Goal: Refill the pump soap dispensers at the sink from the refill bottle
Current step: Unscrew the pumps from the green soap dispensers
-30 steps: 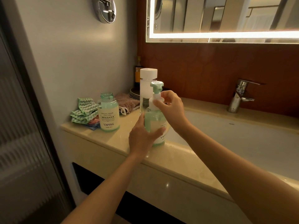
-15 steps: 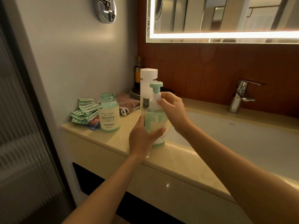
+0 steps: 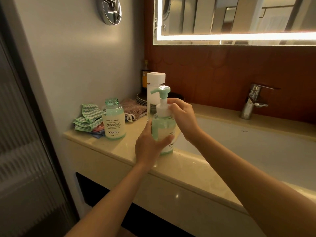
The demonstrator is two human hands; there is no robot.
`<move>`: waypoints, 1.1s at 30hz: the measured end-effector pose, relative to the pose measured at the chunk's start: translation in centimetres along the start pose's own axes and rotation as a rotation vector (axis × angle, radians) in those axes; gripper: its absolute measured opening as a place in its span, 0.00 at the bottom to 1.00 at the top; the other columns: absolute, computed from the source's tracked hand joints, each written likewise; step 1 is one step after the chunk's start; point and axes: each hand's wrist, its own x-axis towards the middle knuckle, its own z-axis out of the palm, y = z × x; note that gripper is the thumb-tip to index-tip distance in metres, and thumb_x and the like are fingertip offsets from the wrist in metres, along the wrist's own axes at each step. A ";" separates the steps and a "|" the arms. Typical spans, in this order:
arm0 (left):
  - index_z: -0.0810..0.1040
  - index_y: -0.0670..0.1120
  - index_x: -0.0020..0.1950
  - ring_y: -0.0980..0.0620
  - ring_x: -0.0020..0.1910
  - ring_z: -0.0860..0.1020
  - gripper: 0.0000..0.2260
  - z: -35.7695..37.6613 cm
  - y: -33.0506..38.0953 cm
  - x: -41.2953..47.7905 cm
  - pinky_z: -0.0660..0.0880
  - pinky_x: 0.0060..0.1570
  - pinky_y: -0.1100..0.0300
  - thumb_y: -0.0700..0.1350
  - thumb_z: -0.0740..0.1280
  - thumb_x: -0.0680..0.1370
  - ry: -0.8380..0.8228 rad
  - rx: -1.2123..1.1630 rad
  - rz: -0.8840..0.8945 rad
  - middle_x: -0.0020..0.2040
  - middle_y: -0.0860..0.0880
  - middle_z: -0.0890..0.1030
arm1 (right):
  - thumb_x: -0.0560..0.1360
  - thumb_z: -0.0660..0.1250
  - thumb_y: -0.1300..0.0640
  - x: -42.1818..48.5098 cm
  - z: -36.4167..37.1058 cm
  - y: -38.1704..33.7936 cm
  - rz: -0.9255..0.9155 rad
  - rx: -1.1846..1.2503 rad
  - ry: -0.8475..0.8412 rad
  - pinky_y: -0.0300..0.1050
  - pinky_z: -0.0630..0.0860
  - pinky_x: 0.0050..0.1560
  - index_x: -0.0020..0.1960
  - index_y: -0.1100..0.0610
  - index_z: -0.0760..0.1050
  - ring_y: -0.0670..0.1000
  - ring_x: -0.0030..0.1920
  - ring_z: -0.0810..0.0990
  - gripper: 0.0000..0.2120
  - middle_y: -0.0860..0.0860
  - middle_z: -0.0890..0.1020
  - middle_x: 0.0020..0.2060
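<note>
Hardly moved since a second ago, the left hand curls round the pump dispenser, which stands upright near the tabletop's front edge with its spout pointing left, while the right hand pinches its white collar; an uncapped bottle stands farther left.

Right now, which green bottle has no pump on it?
The left bottle, beside the cloths: bare threaded neck, nobody touching it. The other bottle carries its pump; the left hand grips its body, the right hand its collar.
</note>
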 end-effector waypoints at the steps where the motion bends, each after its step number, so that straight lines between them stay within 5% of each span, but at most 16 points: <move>1: 0.67 0.51 0.68 0.54 0.51 0.77 0.33 0.0 0.0 0.0 0.74 0.48 0.61 0.58 0.73 0.67 0.004 0.002 0.004 0.56 0.52 0.78 | 0.78 0.58 0.58 0.0 0.0 0.0 -0.009 0.007 0.003 0.35 0.73 0.46 0.58 0.56 0.76 0.44 0.48 0.75 0.11 0.48 0.77 0.49; 6: 0.67 0.51 0.68 0.55 0.52 0.76 0.33 0.1 0.0 0.0 0.74 0.49 0.61 0.58 0.73 0.67 -0.006 0.000 0.002 0.57 0.53 0.78 | 0.73 0.67 0.47 0.2 0.0 0.8 -0.078 -0.133 0.139 0.39 0.76 0.48 0.49 0.53 0.73 0.47 0.47 0.77 0.11 0.50 0.77 0.49; 12: 0.66 0.51 0.68 0.53 0.53 0.77 0.34 0.1 -0.1 0.0 0.75 0.51 0.59 0.59 0.73 0.66 -0.010 0.006 -0.010 0.58 0.53 0.78 | 0.76 0.64 0.58 0.1 -0.6 0.6 -0.096 -0.136 0.140 0.35 0.76 0.46 0.51 0.57 0.78 0.45 0.46 0.78 0.06 0.48 0.80 0.44; 20: 0.66 0.52 0.69 0.54 0.53 0.77 0.34 0.1 -0.1 0.0 0.75 0.50 0.58 0.60 0.73 0.66 -0.001 0.005 -0.005 0.57 0.53 0.78 | 0.76 0.64 0.56 0.0 -0.2 0.3 -0.129 -0.170 0.138 0.36 0.74 0.48 0.49 0.54 0.74 0.46 0.47 0.74 0.04 0.49 0.74 0.49; 25: 0.65 0.51 0.70 0.57 0.51 0.75 0.35 0.0 -0.1 0.0 0.72 0.48 0.62 0.59 0.73 0.66 -0.006 0.004 0.000 0.57 0.54 0.78 | 0.71 0.70 0.49 -0.3 0.1 0.9 -0.164 -0.299 0.106 0.29 0.70 0.42 0.55 0.55 0.73 0.43 0.44 0.73 0.17 0.48 0.74 0.49; 30: 0.67 0.52 0.68 0.53 0.52 0.77 0.34 0.1 -0.1 0.0 0.75 0.49 0.56 0.59 0.73 0.66 0.009 0.008 -0.005 0.55 0.53 0.78 | 0.77 0.62 0.56 -0.4 -0.6 0.4 -0.121 -0.199 0.079 0.38 0.77 0.48 0.60 0.56 0.74 0.44 0.48 0.76 0.13 0.48 0.79 0.49; 33: 0.68 0.52 0.68 0.52 0.51 0.78 0.34 0.1 -0.1 0.1 0.75 0.49 0.56 0.59 0.73 0.66 0.013 0.004 -0.005 0.54 0.53 0.79 | 0.76 0.63 0.50 -0.3 -0.4 0.6 -0.140 -0.236 0.045 0.41 0.76 0.51 0.63 0.55 0.72 0.44 0.51 0.75 0.18 0.49 0.78 0.54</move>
